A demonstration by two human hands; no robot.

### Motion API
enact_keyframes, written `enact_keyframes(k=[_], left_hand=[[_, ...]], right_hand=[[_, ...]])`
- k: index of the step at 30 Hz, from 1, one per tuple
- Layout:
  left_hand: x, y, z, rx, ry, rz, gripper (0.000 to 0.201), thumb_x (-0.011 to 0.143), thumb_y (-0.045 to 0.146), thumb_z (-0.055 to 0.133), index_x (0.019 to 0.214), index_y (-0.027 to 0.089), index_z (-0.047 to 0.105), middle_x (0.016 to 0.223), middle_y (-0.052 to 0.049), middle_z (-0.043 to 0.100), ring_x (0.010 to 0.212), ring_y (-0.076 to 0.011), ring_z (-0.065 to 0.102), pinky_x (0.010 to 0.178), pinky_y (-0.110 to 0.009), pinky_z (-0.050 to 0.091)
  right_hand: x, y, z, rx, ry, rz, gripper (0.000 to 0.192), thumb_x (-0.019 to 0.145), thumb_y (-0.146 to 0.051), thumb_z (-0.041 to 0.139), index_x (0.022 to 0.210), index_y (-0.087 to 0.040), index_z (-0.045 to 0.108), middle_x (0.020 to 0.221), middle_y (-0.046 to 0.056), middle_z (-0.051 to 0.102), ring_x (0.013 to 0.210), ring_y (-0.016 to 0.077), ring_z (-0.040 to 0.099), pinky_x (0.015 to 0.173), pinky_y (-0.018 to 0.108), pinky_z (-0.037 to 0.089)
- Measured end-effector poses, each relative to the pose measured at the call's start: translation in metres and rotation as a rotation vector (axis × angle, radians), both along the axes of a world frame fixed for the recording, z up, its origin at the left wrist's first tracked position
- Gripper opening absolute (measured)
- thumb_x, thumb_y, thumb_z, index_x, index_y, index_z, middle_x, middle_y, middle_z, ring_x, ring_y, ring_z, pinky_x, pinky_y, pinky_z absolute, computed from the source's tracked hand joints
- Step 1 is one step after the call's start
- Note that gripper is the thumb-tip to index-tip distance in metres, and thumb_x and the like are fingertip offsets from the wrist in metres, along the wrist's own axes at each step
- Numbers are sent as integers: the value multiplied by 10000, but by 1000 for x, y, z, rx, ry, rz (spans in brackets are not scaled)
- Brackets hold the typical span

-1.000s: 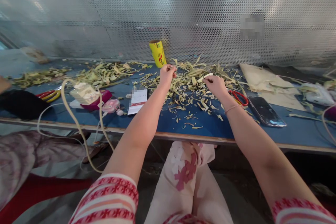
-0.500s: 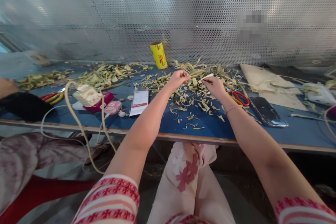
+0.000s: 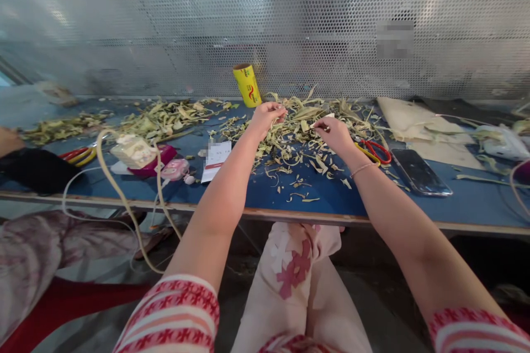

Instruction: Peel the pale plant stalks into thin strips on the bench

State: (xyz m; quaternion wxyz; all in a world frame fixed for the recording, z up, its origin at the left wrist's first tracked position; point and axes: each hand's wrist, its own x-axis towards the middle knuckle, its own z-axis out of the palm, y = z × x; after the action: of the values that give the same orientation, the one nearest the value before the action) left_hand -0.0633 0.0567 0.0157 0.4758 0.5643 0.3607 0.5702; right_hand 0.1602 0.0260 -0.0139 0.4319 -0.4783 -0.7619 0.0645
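A heap of dry, pale green leaf strips (image 3: 298,146) lies on the blue tabletop in front of me. Over its left part is my left hand (image 3: 267,118), thumb and fingers pinched together; whatever is between them is too small to make out. My right hand (image 3: 336,135) is a short way to the right, its fingertips closed on a small pale leaf piece (image 3: 311,126). Just beyond the right wrist rest scissors with red and yellow handles (image 3: 376,152). Loose scraps are scattered toward the table's front edge.
A yellow tube (image 3: 247,85) leans near the perforated metal wall (image 3: 290,22). To the right lie a phone (image 3: 420,172) and brown cardboard (image 3: 403,121). A white card (image 3: 217,161), a cabled charger (image 3: 138,151) and a co-worker's dark sleeve (image 3: 35,170) are on the left.
My left hand has moved left and slightly away from me, widening the gap between the hands. My right hand has shifted a little left. The whole view has shifted slightly.
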Motion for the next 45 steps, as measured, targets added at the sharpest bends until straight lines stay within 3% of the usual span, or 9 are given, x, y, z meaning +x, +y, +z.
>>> enact_keyframes(k=[4, 8, 18, 25, 33, 41, 45], left_hand=[[-7, 9, -7, 8, 95, 133, 149, 691, 163, 712, 655, 135, 570, 672, -34, 650, 614, -91, 578, 594, -203, 451], [-12, 15, -9, -48, 25, 188, 146, 688, 178, 716, 665, 133, 579, 687, -34, 657, 612, -88, 584, 592, -201, 469], [-8, 2, 1, -69, -92, 120, 192, 665, 197, 754, 694, 133, 576, 692, -23, 643, 617, -84, 584, 603, -215, 507], [1, -3, 1, -33, -14, 75, 190, 667, 216, 766, 716, 129, 605, 703, -33, 656, 637, -104, 611, 638, -243, 513], [7, -4, -2, 62, 80, -109, 192, 639, 215, 791, 703, 124, 634, 679, -37, 662, 619, -105, 617, 650, -254, 510], [12, -9, -11, 79, 305, -257, 285, 608, 336, 810, 734, 116, 680, 646, -61, 668, 610, -123, 620, 637, -264, 497], [21, -18, -9, 107, 381, -265, 283, 613, 331, 800, 766, 125, 680, 625, -45, 664, 585, -124, 610, 616, -264, 488]], right_hand=[[2, 2, -1, 26, -12, -15, 138, 751, -175, 575, 817, -194, 695, 853, 57, 699, 787, 182, 617, 754, 324, 513], [3, 4, -2, 3, 8, -37, 157, 741, -173, 572, 828, -199, 701, 852, 51, 713, 780, 182, 633, 768, 333, 519], [3, 0, 0, -42, 45, -20, 142, 789, -226, 581, 846, -205, 710, 826, 32, 722, 759, 174, 641, 769, 315, 504], [-3, -3, 3, 96, -7, 49, 128, 809, -210, 579, 823, -206, 706, 895, 60, 706, 863, 197, 626, 783, 324, 504], [-8, -21, 16, 226, -94, 127, 192, 854, -163, 507, 910, -197, 687, 926, 66, 700, 893, 196, 628, 847, 334, 488], [-14, -26, 18, 239, -109, 166, 151, 874, -202, 521, 907, -198, 669, 932, 60, 695, 892, 194, 618, 844, 330, 472], [-13, -24, 20, 271, -73, 135, 130, 868, -206, 534, 845, -197, 661, 879, 58, 688, 864, 191, 609, 828, 324, 469]])
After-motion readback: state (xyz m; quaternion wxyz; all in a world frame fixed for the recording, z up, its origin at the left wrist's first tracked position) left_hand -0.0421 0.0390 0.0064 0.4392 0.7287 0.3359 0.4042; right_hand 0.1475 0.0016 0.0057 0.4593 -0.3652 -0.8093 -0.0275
